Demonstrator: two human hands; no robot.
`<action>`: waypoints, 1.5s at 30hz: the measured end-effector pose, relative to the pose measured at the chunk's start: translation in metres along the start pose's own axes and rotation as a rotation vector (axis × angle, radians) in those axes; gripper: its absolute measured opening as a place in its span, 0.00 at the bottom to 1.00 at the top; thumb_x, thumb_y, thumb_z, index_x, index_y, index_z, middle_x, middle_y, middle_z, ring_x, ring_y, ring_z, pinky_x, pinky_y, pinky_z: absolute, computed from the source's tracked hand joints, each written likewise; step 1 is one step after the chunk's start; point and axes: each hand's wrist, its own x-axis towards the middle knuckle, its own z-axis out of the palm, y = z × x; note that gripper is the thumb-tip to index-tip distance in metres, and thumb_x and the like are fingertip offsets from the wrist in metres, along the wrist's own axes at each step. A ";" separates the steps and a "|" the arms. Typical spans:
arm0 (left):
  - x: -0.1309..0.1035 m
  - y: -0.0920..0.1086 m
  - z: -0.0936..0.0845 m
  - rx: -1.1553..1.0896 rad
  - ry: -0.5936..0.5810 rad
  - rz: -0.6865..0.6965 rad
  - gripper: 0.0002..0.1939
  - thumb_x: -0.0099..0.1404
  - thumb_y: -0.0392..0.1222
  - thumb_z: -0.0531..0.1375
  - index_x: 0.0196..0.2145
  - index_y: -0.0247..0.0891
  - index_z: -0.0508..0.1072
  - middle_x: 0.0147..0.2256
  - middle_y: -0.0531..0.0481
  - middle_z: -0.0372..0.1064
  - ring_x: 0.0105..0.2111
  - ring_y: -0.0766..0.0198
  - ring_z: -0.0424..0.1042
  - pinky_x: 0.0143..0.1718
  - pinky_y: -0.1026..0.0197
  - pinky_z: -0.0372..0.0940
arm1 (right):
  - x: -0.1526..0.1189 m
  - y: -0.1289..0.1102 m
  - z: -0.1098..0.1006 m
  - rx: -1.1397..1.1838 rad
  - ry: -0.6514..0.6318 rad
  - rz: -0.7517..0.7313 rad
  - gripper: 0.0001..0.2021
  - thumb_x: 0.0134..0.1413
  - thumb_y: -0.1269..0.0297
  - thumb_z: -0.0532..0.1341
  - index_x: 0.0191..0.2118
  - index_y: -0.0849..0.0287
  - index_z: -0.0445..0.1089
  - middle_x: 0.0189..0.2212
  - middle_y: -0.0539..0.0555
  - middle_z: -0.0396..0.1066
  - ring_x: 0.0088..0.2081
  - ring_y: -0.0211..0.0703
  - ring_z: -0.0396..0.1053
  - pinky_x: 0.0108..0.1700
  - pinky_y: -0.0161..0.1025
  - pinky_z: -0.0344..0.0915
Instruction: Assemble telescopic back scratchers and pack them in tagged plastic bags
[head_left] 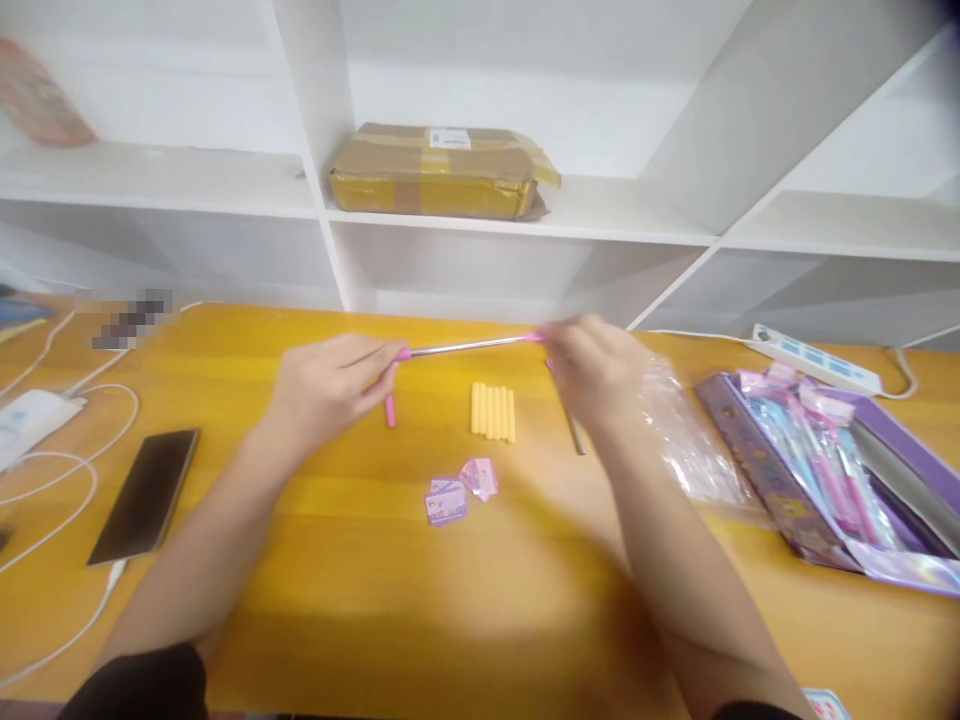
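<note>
Stretched between my two hands above the table is a thin silver rod with pink ends (465, 347). My left hand (334, 375) pinches its left pink end, and my right hand (592, 365) is closed around the right one, with the fingers slightly blurred. A short pink stick (390, 411) shows just below my left fingers. Partly hidden by my right hand, a second silver rod (576, 432) lies on the table. Between the hands sits a row of several yellow sticks (493, 412). Nearer to me are small purple picture cards (447, 502) in a loose group.
On the right, a purple box (750, 470) holds packaged pink and blue items beside a clear plastic bag (690, 440). A power strip (816, 360) lies behind it. A phone (146, 495) with white cables is at left. A taped carton (435, 175) rests on the shelf.
</note>
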 end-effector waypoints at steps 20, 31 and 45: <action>0.030 0.016 -0.025 -0.070 -0.071 -0.118 0.09 0.71 0.39 0.63 0.44 0.50 0.82 0.41 0.59 0.85 0.36 0.63 0.82 0.31 0.60 0.67 | 0.056 -0.071 -0.026 0.512 -0.217 0.387 0.04 0.62 0.59 0.72 0.40 0.50 0.82 0.35 0.48 0.80 0.32 0.40 0.69 0.36 0.40 0.61; 0.030 0.016 -0.032 -0.033 -0.045 -0.102 0.07 0.71 0.39 0.63 0.44 0.48 0.81 0.33 0.59 0.82 0.28 0.68 0.77 0.27 0.62 0.63 | 0.056 -0.072 -0.025 0.952 -0.269 0.575 0.09 0.59 0.59 0.73 0.43 0.55 0.79 0.39 0.51 0.80 0.40 0.41 0.75 0.45 0.42 0.73; 0.028 0.023 -0.030 -0.052 -0.117 -0.114 0.07 0.75 0.45 0.62 0.45 0.48 0.81 0.36 0.56 0.83 0.33 0.64 0.80 0.30 0.61 0.65 | 0.053 -0.080 -0.020 1.023 -0.219 0.563 0.08 0.61 0.57 0.72 0.40 0.54 0.77 0.36 0.51 0.76 0.38 0.41 0.75 0.42 0.41 0.74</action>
